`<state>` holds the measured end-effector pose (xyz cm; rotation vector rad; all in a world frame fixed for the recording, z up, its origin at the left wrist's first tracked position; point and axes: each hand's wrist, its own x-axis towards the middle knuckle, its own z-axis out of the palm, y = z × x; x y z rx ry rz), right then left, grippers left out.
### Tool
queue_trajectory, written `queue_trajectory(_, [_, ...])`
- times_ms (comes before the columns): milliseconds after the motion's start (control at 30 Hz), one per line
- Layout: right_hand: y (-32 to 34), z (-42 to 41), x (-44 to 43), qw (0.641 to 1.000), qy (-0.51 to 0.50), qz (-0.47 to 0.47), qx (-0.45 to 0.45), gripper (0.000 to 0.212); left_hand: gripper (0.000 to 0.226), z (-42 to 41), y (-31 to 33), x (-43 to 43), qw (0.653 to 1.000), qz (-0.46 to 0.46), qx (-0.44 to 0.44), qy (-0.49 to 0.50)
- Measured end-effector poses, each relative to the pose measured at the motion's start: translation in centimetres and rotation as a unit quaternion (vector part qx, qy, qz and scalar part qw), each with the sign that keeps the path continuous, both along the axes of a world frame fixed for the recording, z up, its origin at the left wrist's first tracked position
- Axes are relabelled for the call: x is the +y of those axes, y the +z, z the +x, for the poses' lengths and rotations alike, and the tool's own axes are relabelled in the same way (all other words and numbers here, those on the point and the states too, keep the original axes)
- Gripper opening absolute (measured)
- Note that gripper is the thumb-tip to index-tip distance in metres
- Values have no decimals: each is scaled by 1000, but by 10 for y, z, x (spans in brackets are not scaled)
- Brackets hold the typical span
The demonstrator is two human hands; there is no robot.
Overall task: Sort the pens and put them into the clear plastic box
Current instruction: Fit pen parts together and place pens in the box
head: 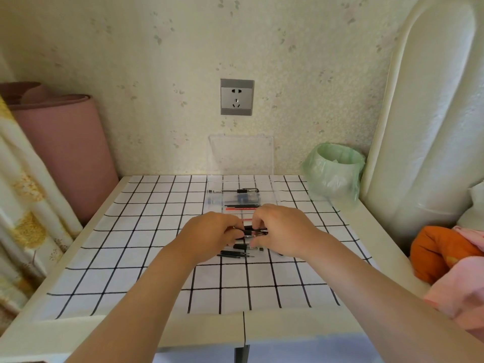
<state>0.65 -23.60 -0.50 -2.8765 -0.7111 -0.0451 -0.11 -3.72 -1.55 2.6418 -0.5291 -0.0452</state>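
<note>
The left hand (209,231) curls its fingers round one end of a small bunch of black pens (255,231), and the right hand (284,231) pinches the other end between bent fingers and thumb; the knuckles hide how many pens there are, perhaps two. Both forearms reach forward and converge, palms down, low over the checked cloth (131,231). Loose pens (237,252) lie just beneath the hands, and the clear plastic box (269,189) sits just beyond the fingertips, pens inside.
</note>
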Motion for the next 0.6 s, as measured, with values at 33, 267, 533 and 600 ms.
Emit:
queue_trajectory(33, [0,0,0,1000,2,1,12,33,16,0,0,1,1000,6,-1,1])
queue_trajectory(267, [3,-1,1,1000,-4,-5,-2,19,27,3,0,2,999,36,4,5])
queue_trajectory(533, [2,-3,4,999,-15,27,-32,15,9,-4,3,1,1000,10,6,-9])
queue_trajectory(600, [3,-3,3,999,-8,29,-30,15,8,-3,3,2,1000,7,6,-4])
